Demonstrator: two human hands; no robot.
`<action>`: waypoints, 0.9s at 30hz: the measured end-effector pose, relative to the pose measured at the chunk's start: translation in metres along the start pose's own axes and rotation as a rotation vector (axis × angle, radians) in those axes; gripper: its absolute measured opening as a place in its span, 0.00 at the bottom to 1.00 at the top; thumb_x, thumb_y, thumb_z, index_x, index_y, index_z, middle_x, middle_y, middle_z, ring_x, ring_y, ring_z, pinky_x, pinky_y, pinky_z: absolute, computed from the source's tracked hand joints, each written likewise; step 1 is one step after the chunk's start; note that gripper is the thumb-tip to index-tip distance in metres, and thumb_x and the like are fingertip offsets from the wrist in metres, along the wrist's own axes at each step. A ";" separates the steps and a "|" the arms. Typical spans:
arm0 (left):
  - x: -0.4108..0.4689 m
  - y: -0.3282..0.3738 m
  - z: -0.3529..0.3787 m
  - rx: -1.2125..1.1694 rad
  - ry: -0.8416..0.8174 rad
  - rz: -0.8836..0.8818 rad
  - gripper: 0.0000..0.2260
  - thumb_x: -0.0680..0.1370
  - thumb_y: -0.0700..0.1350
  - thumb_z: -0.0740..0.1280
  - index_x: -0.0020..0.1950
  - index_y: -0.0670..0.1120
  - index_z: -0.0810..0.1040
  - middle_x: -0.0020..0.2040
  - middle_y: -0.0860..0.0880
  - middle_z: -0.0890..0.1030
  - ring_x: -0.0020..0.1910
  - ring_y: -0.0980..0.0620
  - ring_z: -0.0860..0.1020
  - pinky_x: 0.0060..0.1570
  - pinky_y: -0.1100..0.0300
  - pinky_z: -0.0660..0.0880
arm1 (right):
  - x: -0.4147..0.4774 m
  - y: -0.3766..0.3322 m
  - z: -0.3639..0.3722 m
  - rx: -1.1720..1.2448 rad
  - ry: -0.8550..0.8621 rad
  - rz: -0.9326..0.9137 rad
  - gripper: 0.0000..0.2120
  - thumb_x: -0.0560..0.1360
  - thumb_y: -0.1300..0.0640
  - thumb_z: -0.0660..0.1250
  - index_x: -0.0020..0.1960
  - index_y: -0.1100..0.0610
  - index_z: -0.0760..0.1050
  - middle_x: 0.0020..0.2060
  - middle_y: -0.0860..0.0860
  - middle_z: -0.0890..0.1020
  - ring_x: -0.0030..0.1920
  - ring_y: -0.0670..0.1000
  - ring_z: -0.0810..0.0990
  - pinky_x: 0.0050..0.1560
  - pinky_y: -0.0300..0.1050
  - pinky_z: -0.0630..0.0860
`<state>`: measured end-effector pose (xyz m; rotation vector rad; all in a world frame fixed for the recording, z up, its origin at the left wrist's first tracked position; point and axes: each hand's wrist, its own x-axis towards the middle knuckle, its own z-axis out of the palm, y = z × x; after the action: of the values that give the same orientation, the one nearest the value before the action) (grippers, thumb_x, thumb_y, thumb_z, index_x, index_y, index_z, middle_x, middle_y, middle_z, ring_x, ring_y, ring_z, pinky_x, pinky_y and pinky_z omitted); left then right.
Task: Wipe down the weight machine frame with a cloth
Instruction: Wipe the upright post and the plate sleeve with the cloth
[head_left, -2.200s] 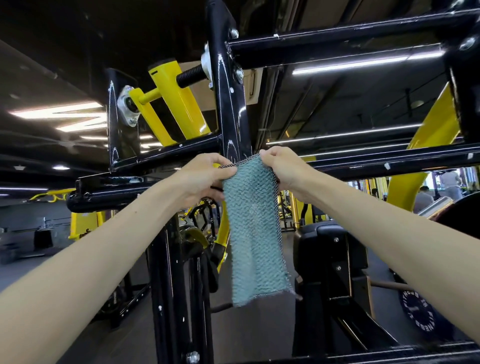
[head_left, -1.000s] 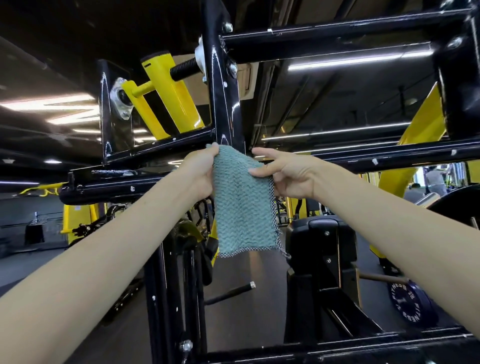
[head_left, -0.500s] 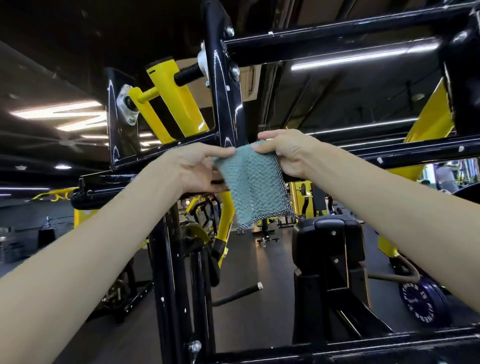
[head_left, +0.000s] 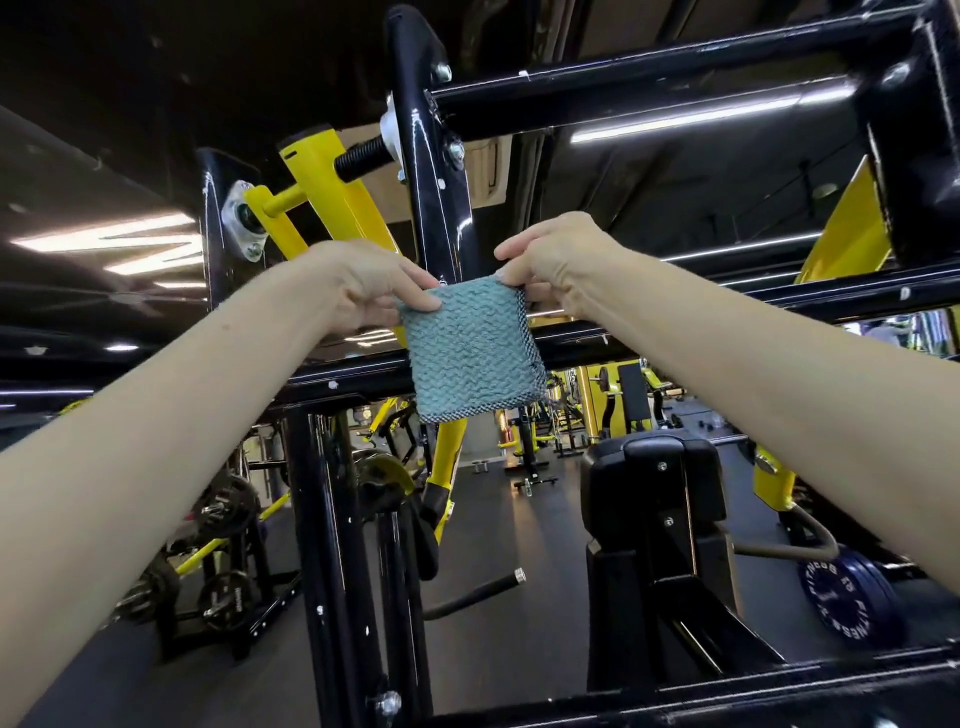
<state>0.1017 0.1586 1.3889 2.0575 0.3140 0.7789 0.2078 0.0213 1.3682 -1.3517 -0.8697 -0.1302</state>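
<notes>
Cloth (head_left: 472, 358) hangs at centre, in front of the frame's upright post (head_left: 431, 182). Left hand (head_left: 363, 283) pinches its upper left corner, right hand (head_left: 556, 260) its upper right. Top crossbar (head_left: 649, 88) runs right from the post, overhead. Lower crossbar (head_left: 779, 296) runs right behind the right hand. Lever arm (head_left: 332, 187) sits left of the post, up high. Pad (head_left: 654, 478) is below and right of the cloth. Weight plate (head_left: 841, 603) sits low, right of the pad. Plate rack (head_left: 218, 519) stands low left, on the floor. Other machines (head_left: 530, 452) stand far off, between post and pad.
</notes>
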 end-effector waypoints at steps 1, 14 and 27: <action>0.000 0.001 -0.001 0.026 -0.001 0.023 0.09 0.71 0.29 0.69 0.48 0.40 0.81 0.55 0.42 0.80 0.57 0.47 0.78 0.58 0.56 0.75 | 0.001 0.001 0.000 -0.060 0.008 -0.030 0.12 0.70 0.74 0.69 0.51 0.64 0.81 0.40 0.54 0.79 0.41 0.50 0.80 0.38 0.39 0.81; 0.005 -0.008 -0.006 0.357 0.076 0.210 0.08 0.72 0.30 0.70 0.44 0.43 0.81 0.52 0.44 0.79 0.50 0.50 0.77 0.40 0.64 0.75 | 0.001 -0.002 0.010 -0.655 -0.099 -0.254 0.11 0.72 0.67 0.72 0.54 0.62 0.82 0.46 0.53 0.79 0.50 0.49 0.77 0.48 0.38 0.72; 0.002 -0.025 -0.003 -0.129 -0.096 0.130 0.07 0.81 0.40 0.59 0.44 0.45 0.73 0.45 0.46 0.80 0.45 0.49 0.80 0.44 0.51 0.78 | 0.009 0.008 0.016 -0.231 -0.129 -0.071 0.05 0.73 0.62 0.69 0.48 0.61 0.75 0.44 0.55 0.79 0.44 0.51 0.78 0.47 0.45 0.77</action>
<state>0.1028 0.1762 1.3706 2.0008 0.0745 0.7552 0.2112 0.0409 1.3673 -1.5576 -1.0354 -0.2050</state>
